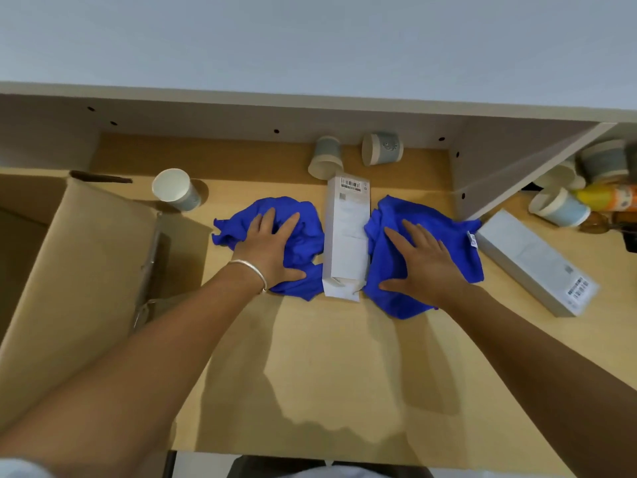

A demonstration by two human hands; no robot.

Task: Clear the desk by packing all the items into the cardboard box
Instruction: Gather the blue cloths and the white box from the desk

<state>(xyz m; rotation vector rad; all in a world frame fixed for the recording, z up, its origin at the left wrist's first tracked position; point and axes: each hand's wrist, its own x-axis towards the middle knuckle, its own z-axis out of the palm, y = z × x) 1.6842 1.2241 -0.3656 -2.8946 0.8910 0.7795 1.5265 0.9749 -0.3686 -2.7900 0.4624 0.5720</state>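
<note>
Two crumpled blue cloths lie on the wooden desk [344, 357]. My left hand [272, 248] rests flat on the left cloth [306, 236], fingers spread. My right hand [425, 262] lies flat on the right cloth [386, 236], fingers straight. Between the cloths lies a long white carton [346, 236] with a barcode at its far end. The open cardboard box [79, 257] stands at the left edge, one flap leaning toward the desk. A paper cup [175, 189] stands beside the box.
Two paper cups [325, 157] [382, 148] lie tipped over at the back by the shelf wall. A second white carton [537, 262] lies at the right. Beyond a divider panel [517, 167] sit more cups [560, 207] and an orange-yellow bottle [606, 198].
</note>
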